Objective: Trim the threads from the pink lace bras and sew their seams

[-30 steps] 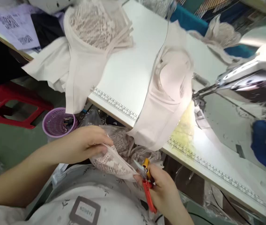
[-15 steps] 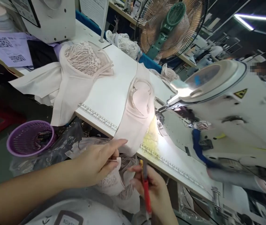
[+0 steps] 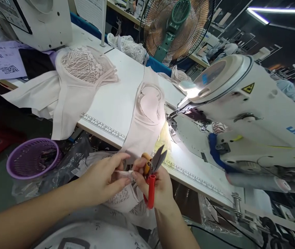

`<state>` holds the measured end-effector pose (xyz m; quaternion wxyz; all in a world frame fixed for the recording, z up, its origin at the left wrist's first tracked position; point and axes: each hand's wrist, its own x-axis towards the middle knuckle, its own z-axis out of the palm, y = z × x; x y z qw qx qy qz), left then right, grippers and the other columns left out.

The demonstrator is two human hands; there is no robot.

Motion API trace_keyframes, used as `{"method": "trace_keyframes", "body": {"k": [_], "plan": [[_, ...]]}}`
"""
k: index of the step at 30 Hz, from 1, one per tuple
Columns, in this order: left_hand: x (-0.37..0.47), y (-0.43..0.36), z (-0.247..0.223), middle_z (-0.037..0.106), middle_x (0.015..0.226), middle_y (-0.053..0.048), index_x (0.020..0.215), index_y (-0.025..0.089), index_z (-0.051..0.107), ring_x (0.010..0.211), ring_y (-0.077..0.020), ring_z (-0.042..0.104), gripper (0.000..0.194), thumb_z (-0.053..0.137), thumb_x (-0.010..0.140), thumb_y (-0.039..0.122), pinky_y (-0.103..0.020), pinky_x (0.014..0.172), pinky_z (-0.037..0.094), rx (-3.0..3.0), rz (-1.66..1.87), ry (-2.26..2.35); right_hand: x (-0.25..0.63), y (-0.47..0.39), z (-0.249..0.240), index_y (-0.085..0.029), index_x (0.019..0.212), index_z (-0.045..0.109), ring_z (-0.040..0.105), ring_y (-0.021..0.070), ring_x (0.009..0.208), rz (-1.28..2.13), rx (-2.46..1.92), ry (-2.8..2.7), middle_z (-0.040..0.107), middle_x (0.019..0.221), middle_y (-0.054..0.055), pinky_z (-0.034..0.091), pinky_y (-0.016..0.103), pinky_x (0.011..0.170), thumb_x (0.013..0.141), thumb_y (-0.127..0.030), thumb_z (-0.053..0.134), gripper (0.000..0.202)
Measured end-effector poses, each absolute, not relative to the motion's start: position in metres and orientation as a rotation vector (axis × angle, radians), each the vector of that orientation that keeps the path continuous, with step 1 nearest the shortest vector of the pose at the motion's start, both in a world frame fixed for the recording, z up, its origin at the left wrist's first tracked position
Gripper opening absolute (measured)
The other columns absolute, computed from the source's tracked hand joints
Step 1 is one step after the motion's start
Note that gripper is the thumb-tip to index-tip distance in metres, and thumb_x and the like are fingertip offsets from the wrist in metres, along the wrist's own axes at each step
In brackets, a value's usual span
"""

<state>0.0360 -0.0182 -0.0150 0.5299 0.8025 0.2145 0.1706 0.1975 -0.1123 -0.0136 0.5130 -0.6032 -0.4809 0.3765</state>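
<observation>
My left hand point(image 3: 108, 178) pinches a narrow pale pink strap point(image 3: 123, 173) in front of the table edge. In my right hand point(image 3: 156, 185) is a pair of scissors point(image 3: 151, 180) with red and orange handles, its blades pointing up and right. The thumb and a finger of that hand also meet the strap's end. Below the hands a pale lace bra point(image 3: 123, 199) hangs over my lap, partly hidden. Just beyond them, a light pink bra piece with a moulded cup point(image 3: 149, 107) lies across the table's edge beside the sewing machine's needle area.
The sewing machine point(image 3: 256, 100) stands on the right, its lamp lit. Another lace-cup bra point(image 3: 82, 65) lies on the table point(image 3: 111, 103) at left. A purple basket point(image 3: 33, 169) sits low on the left, and a fan point(image 3: 173, 34) is behind the table.
My right hand has risen toward my left and meets the strap's end. The scissors have turned so that their blades show pointing up. The camera view has shifted slightly.
</observation>
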Motion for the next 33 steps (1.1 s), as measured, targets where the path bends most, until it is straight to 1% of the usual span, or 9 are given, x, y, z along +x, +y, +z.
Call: {"method": "trace_keyframes", "body": {"k": [3, 7, 11, 13, 17, 19, 23, 27, 33], "plan": [[0.039, -0.022, -0.014, 0.058, 0.076, -0.002, 0.094, 0.015, 0.061, 0.065, -0.0127, 0.052, 0.022, 0.052, 0.083, 0.032, -0.021, 0.053, 0.040, 1.793, 0.353, 0.573, 0.193, -0.114, -0.019, -0.021, 0.088, 0.055, 0.050, 0.0136, 0.064, 0.836, -1.458, -1.170, 0.054, 0.077, 0.001, 0.043, 0.027, 0.059, 0.080, -0.029, 0.063, 0.014], [0.046, -0.024, -0.016, 0.045, 0.057, 0.003, 0.066, 0.014, 0.056, 0.052, -0.0094, 0.040, 0.029, 0.049, 0.083, 0.037, -0.021, 0.047, 0.031, 1.480, 0.313, 0.598, 0.185, -0.109, -0.019, -0.021, 0.086, 0.055, 0.047, 0.0121, 0.061, 0.852, -1.477, -1.090, 0.053, 0.076, 0.000, 0.043, 0.026, 0.058, 0.080, -0.030, 0.065, 0.015], [0.048, -0.021, -0.024, 0.037, 0.053, 0.005, 0.061, 0.015, 0.050, 0.048, -0.0077, 0.032, 0.031, 0.056, 0.078, 0.040, -0.021, 0.045, 0.024, 1.299, 0.220, 0.598, 0.193, -0.106, -0.014, -0.022, 0.089, 0.051, 0.049, 0.0122, 0.062, 1.027, -1.475, -1.024, 0.053, 0.076, -0.001, 0.043, 0.026, 0.058, 0.075, -0.041, 0.071, 0.031], [0.047, -0.017, -0.026, 0.035, 0.052, 0.006, 0.059, 0.016, 0.047, 0.047, -0.0072, 0.029, 0.032, 0.057, 0.077, 0.041, -0.021, 0.044, 0.022, 1.253, 0.171, 0.577, 0.205, -0.110, -0.014, -0.022, 0.097, 0.049, 0.050, 0.0136, 0.064, 1.168, -1.433, -1.146, 0.051, 0.077, 0.000, 0.043, 0.027, 0.057, 0.071, -0.056, 0.069, 0.047], [0.046, -0.008, -0.024, 0.036, 0.051, 0.006, 0.059, 0.016, 0.048, 0.046, -0.0067, 0.028, 0.030, 0.060, 0.073, 0.040, -0.021, 0.044, 0.023, 1.185, 0.101, 0.594, 0.227, -0.125, -0.021, -0.019, 0.092, 0.049, 0.047, 0.0162, 0.065, 1.342, -1.434, -1.559, 0.048, 0.074, 0.002, 0.041, 0.030, 0.058, 0.069, -0.084, 0.039, 0.070], [0.046, -0.004, -0.023, 0.037, 0.051, 0.006, 0.058, 0.015, 0.048, 0.046, -0.0067, 0.030, 0.029, 0.061, 0.070, 0.038, -0.021, 0.045, 0.023, 1.167, 0.070, 0.615, 0.231, -0.132, -0.026, -0.018, 0.086, 0.048, 0.045, 0.0155, 0.063, 1.404, -1.468, -1.656, 0.047, 0.073, 0.002, 0.040, 0.029, 0.056, 0.072, -0.085, 0.027, 0.071], [0.049, 0.001, -0.022, 0.038, 0.050, 0.006, 0.057, 0.016, 0.047, 0.046, -0.0069, 0.031, 0.028, 0.061, 0.067, 0.037, -0.021, 0.044, 0.023, 1.147, 0.031, 0.668, 0.228, -0.137, -0.030, -0.020, 0.074, 0.040, 0.038, 0.0134, 0.057, 1.372, -1.555, -1.760, 0.042, 0.068, 0.001, 0.034, 0.028, 0.052, 0.070, -0.089, 0.019, 0.072], [0.052, 0.002, -0.025, 0.038, 0.049, 0.006, 0.056, 0.016, 0.046, 0.046, -0.0070, 0.033, 0.029, 0.062, 0.063, 0.038, -0.021, 0.045, 0.024, 1.120, 0.009, 0.709, 0.223, -0.134, -0.030, -0.022, 0.069, 0.030, 0.031, 0.0122, 0.055, 1.274, -1.677, -1.837, 0.037, 0.064, -0.001, 0.029, 0.027, 0.051, 0.066, -0.091, 0.019, 0.070], [0.052, 0.004, -0.027, 0.037, 0.046, 0.007, 0.053, 0.015, 0.046, 0.044, -0.0061, 0.031, 0.025, 0.064, 0.059, 0.032, -0.021, 0.045, 0.020, 1.075, -0.018, 0.726, 0.221, -0.135, -0.029, -0.022, 0.068, 0.029, 0.031, 0.0115, 0.053, 1.235, -1.735, -1.855, 0.039, 0.062, -0.002, 0.028, 0.026, 0.050, 0.069, -0.089, 0.020, 0.068]]}}
